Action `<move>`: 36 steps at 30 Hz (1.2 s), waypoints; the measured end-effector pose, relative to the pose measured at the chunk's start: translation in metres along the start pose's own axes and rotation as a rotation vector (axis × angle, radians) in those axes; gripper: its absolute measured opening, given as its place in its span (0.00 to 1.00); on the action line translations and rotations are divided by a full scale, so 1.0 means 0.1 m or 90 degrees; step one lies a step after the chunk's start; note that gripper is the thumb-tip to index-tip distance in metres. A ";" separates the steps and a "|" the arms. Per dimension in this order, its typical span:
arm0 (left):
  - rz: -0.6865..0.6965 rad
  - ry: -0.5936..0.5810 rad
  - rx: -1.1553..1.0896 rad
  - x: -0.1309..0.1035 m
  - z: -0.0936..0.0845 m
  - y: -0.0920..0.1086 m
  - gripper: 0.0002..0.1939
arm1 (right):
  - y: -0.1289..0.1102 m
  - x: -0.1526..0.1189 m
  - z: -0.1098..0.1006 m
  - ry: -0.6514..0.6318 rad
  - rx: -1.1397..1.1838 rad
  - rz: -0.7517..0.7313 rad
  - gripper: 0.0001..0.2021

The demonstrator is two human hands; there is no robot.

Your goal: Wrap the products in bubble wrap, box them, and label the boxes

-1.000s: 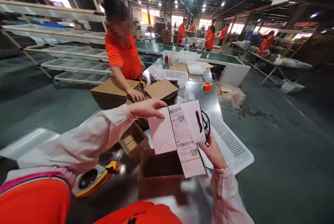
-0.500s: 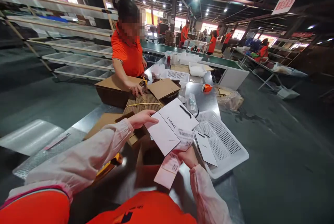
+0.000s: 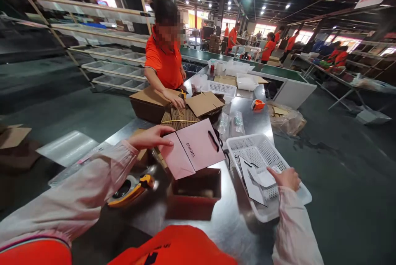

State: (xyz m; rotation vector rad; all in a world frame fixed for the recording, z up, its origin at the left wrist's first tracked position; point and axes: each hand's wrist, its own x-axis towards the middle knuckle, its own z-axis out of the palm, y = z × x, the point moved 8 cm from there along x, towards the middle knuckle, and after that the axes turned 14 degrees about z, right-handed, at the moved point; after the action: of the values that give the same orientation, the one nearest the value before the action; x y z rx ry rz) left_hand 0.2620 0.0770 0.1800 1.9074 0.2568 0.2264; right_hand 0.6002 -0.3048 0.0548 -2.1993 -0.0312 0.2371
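Note:
My left hand (image 3: 151, 136) grips the base end of a white paper gift bag (image 3: 192, 149) with black trim, black cord handles and the word CHANEL. The bag is tilted above an open brown cardboard box (image 3: 194, 203). Over the white perforated basket (image 3: 276, 155) at the right, my right hand (image 3: 287, 178) has its thumb spread away from the fingers. Close to that thumb lie the paper labels (image 3: 262, 177), on top of a smaller white bag (image 3: 252, 184) in the basket.
A yellow tape dispenser (image 3: 136, 188) lies left of the box. Beyond it, a co-worker's hand (image 3: 175, 99) rests on banded flat cardboard (image 3: 179, 118). Bubble-wrapped items (image 3: 237, 124) and an orange tape roll (image 3: 258, 105) are farther back on the metal table (image 3: 247, 240).
My right hand has moved right from beneath the bag to the basket, and the labels it held now lie there. My left hand has shifted left with the bag. The view has turned left.

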 end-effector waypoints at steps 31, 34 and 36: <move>0.062 -0.276 0.535 0.21 1.00 -0.45 0.11 | -0.42 -1.90 1.46 -0.367 -0.021 -0.269 0.36; 0.034 -0.337 0.504 0.22 1.05 -0.66 0.12 | -0.28 -1.99 1.50 -0.364 -0.017 -0.252 0.31; 0.026 -0.348 0.506 0.19 1.12 -0.79 0.11 | -0.26 -2.02 1.51 -0.336 -0.026 -0.257 0.27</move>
State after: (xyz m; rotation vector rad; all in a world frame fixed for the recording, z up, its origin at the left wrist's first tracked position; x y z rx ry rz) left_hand 0.3066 0.0085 0.0684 2.6646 -0.0858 -0.4391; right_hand 0.3761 -0.1917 0.0202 -2.0581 -0.7666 0.5815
